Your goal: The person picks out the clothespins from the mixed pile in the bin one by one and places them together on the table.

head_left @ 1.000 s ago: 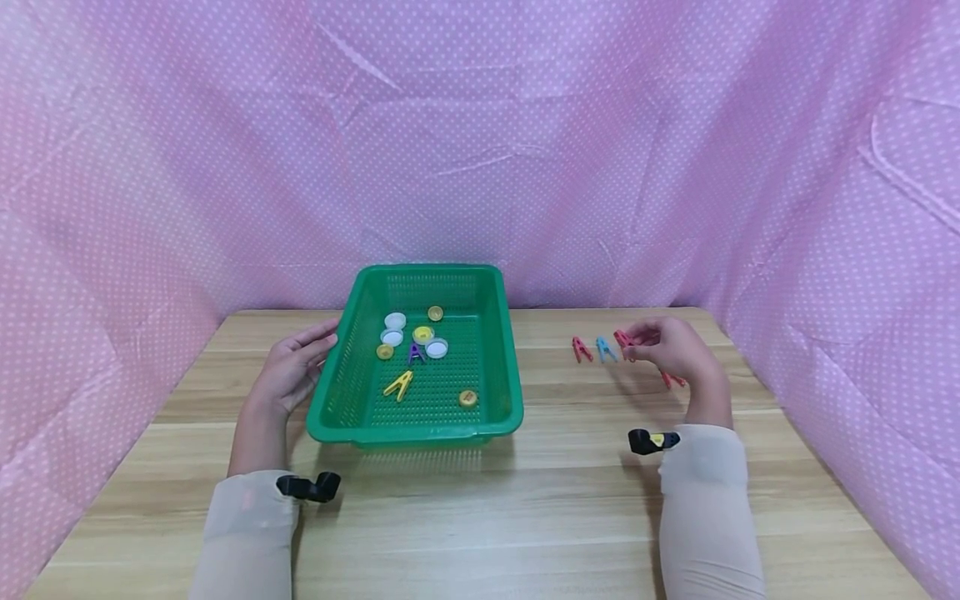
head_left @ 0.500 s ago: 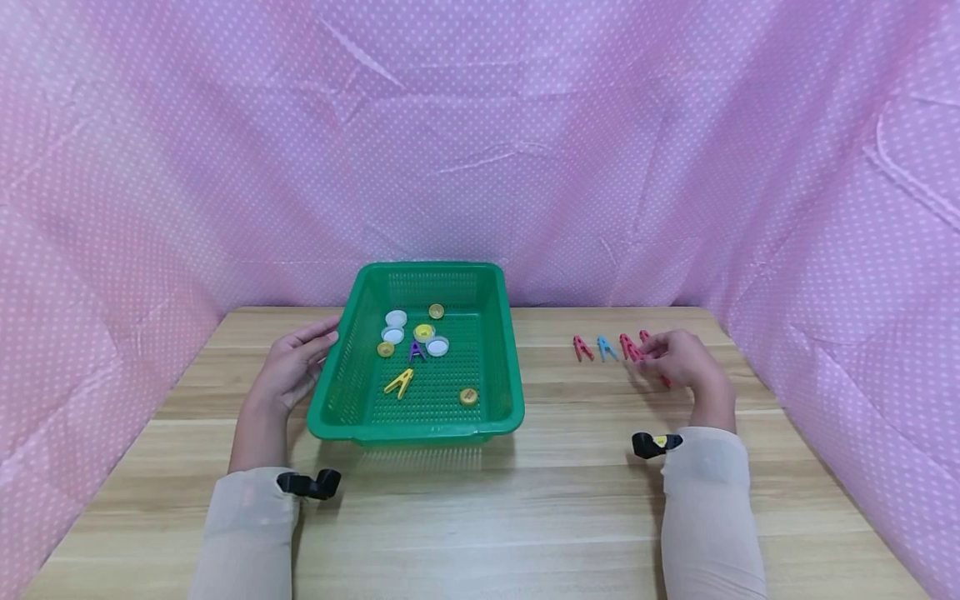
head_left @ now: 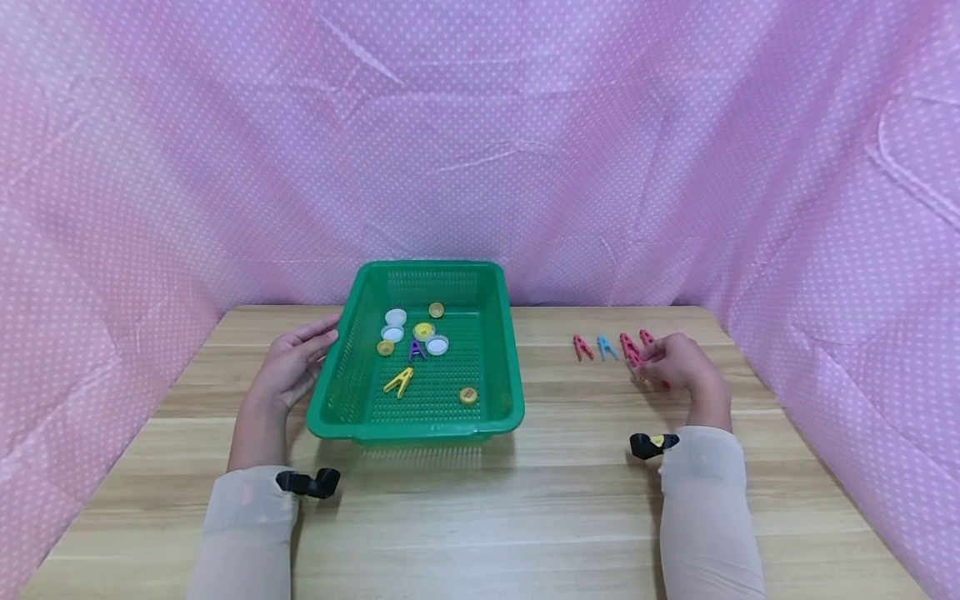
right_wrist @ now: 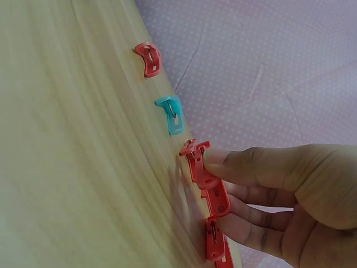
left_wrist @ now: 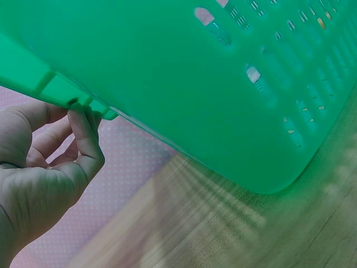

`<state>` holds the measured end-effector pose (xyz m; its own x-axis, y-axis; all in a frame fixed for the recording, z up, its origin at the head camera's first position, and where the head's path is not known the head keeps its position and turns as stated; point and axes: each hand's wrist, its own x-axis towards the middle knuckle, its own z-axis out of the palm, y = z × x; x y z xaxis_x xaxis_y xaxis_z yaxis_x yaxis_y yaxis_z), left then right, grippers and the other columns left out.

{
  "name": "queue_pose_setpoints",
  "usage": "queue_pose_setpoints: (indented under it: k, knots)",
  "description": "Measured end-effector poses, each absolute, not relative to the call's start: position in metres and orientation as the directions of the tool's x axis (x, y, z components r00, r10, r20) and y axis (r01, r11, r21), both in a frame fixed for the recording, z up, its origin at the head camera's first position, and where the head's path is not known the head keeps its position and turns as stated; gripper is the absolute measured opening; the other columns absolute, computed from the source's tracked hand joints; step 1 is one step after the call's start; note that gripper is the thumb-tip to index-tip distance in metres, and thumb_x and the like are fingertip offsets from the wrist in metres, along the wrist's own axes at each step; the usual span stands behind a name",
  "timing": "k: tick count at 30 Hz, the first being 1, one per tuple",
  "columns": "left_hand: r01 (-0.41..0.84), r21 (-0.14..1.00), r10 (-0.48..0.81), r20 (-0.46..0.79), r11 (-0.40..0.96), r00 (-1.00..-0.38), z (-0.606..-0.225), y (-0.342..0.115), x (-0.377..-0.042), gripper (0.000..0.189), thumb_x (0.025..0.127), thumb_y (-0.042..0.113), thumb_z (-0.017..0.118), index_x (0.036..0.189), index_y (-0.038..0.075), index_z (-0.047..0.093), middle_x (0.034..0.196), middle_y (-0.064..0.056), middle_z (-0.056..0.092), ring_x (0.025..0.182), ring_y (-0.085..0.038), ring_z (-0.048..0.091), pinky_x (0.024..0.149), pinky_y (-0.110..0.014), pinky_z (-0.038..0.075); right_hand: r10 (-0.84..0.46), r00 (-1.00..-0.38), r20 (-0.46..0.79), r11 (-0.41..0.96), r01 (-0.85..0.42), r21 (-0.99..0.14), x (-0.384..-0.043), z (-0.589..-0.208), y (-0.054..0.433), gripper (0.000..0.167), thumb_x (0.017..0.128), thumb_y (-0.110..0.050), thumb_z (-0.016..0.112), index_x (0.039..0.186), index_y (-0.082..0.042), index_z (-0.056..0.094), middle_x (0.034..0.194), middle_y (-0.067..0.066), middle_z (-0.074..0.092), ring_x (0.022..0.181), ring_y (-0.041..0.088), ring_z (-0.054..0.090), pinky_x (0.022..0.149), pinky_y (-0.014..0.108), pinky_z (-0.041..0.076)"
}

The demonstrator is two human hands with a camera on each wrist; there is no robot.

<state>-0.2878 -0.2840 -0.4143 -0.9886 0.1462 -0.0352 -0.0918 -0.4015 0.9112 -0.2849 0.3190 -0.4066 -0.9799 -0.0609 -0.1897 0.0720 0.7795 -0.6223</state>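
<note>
My left hand (head_left: 294, 367) grips the left rim of a green basket (head_left: 415, 434); in the left wrist view its thumb and fingers pinch the basket edge. Inside the basket lie a yellow clothespin (head_left: 399, 382), a purple clothespin (head_left: 416, 351) and several round caps, white, yellow and gold. On the right of the table, my right hand (head_left: 681, 367) pinches a red clothespin (right_wrist: 207, 168) between thumb and fingers. Beside it lie a light blue clothespin (right_wrist: 174, 115), a red clothespin (right_wrist: 149, 60) further off, and several more red ones around the fingers, partly hidden.
A light wooden table (head_left: 465, 517) lies under everything. A pink dotted cloth (head_left: 480, 150) hangs behind the table and along both sides. The basket stands left of the middle, with the row of clothespins to its right.
A red clothespin held by my right hand now lies right of the blue one. The hand has shifted slightly right and nearer, and pinches another red clothespin. My left hand stays on the basket.
</note>
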Motion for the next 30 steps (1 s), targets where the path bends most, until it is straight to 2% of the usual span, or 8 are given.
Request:
queue_pose_setpoints:
  k: [5,13,30]
  knots:
    - [-0.094,0.912,0.148,-0.037,-0.399,-0.988,-0.4137,-0.2843,-0.2883,0.031,0.100,0.001,0.064,0.130,0.006,0.070,0.118,0.001,0.073,0.100,-0.011,0.072,0.083,-0.023,0.061,-0.055,-0.978,-0.201,0.782,0.083,-0.618,-0.2846,-0.4067,0.3179,0.021,0.092,-0.006,0.073,0.109,0.005,0.069,0.085,0.009,0.068,0.072,0.021,0.059,0.059,0.029,0.050]
    - [-0.095,0.910,0.148,-0.037,-0.404,-0.988,-0.4139,-0.2842,-0.2878,0.029,0.101,0.000,0.063,0.126,0.008,0.073,0.117,0.002,0.074,0.099,-0.010,0.072,0.082,-0.023,0.061,-0.046,-0.976,-0.212,0.791,0.094,-0.604,-0.2851,-0.4085,0.3167,0.018,0.092,-0.010,0.077,0.104,0.002,0.072,0.088,0.009,0.069,0.080,0.023,0.063,0.068,0.033,0.052]
    - [-0.088,0.907,0.150,-0.028,-0.412,-0.988,-0.4143,-0.2843,-0.2886,0.030,0.101,-0.002,0.062,0.128,0.006,0.072,0.117,0.001,0.074,0.098,-0.011,0.072,0.083,-0.023,0.061,-0.018,-0.975,-0.222,0.810,0.116,-0.574,-0.2860,-0.4117,0.3158,0.014,0.092,-0.009,0.077,0.098,0.002,0.073,0.087,0.009,0.069,0.082,0.024,0.061,0.067,0.032,0.050]
